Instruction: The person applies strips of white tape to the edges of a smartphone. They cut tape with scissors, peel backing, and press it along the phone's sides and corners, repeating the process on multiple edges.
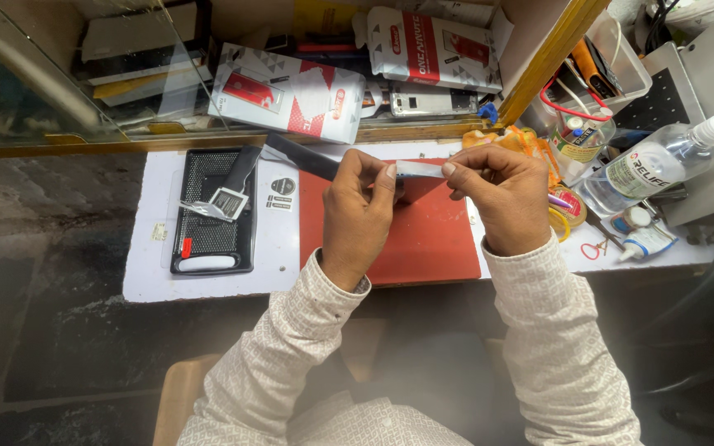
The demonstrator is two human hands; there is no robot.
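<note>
Fingers [390,175] of both hands pinch a dark flat panel [307,158].

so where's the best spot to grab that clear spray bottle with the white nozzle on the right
Best around the clear spray bottle's wide body, coming from above with the right hand. It lies tilted on clutter, white nozzle pointing up-right, so the narrow neck would probably give a poorer grip.

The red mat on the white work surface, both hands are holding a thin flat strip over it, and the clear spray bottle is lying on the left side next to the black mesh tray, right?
Not quite. In the head view the clear spray bottle lies on the right side, far from the black mesh tray. The rest holds: the left hand and right hand hold the thin flat strip over the red mat.
</note>
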